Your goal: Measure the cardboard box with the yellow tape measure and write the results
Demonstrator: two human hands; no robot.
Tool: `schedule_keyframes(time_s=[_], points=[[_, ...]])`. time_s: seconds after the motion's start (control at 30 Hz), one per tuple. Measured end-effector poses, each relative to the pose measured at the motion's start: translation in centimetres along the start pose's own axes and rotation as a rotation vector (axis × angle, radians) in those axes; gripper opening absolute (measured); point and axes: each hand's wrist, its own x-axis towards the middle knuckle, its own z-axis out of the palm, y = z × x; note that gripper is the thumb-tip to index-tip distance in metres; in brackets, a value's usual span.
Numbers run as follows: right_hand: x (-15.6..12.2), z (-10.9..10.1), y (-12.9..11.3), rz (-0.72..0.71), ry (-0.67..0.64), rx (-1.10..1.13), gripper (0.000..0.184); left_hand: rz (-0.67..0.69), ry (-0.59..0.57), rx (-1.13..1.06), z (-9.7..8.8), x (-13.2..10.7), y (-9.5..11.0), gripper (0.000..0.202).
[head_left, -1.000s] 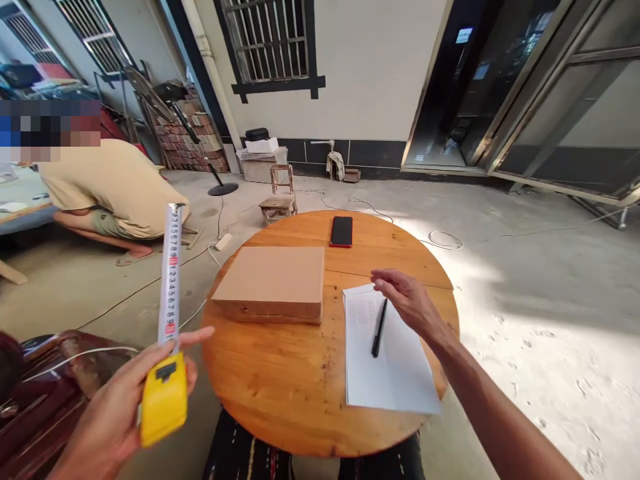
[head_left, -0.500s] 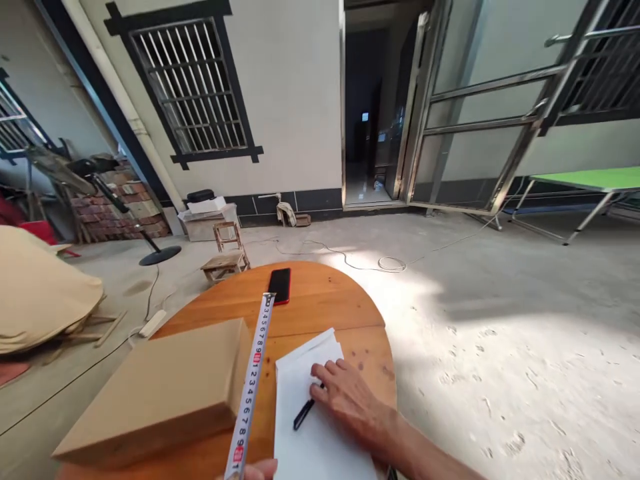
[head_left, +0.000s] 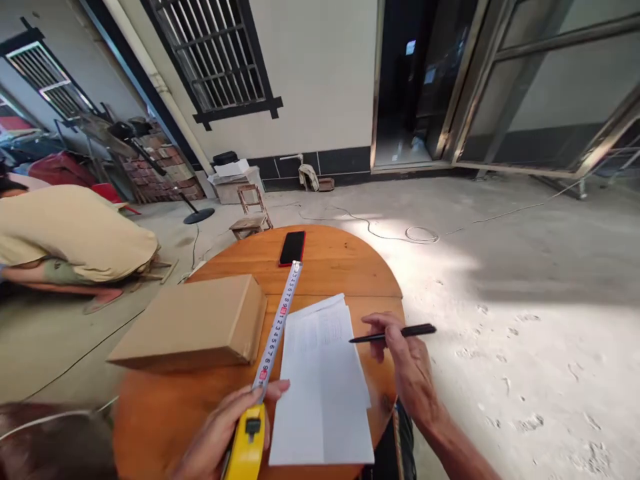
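Observation:
My left hand is closed around a yellow tape measure. Its white blade runs out over the wooden table, the tip reaching close to a black phone with a red edge. At the right rim of the table, my right hand grips a black pen between thumb and fingers. The pen's left end hovers by the right edge of folded white paper sheets, where faint writing shows near the top. A closed cardboard box lies left of the blade.
The round wooden table stands on a concrete floor. To the left a person in a tan shirt crouches low. Beyond the table are a small wooden chair, a loose cable and an open door.
My right hand has picked up the pen from the paper and moved right. The left hand and yellow tape case have come into view. The camera has tilted down and turned left.

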Motion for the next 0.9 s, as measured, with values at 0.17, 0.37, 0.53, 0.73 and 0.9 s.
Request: schedule_keyframes(time_s=[0.17,0.37,0.53,0.73,0.9], points=[[-0.3,0.9,1.5,0.054,-0.058,0.026,0.042,0.017,-0.084,0.012,0.3,0.4,0.4,0.029],[0.0,1.7,2.1,0.120,-0.140,-0.042,0.038,0.031,-0.086,0.033,0.3,0.0,0.9,0.026],[0.4,3.5,1.2,0.144,-0.189,0.051,0.021,0.027,-0.118,0.014,0.3,-0.4,1.3,0.027],[0.5,6.1,0.7,0.193,-0.168,0.093,0.024,0.017,-0.147,-0.035,0.4,0.1,1.2,0.031],[0.4,7.2,1.4,0.231,-0.215,0.007,0.026,0.010,-0.199,-0.080,-0.1,0.6,0.9,0.031]])
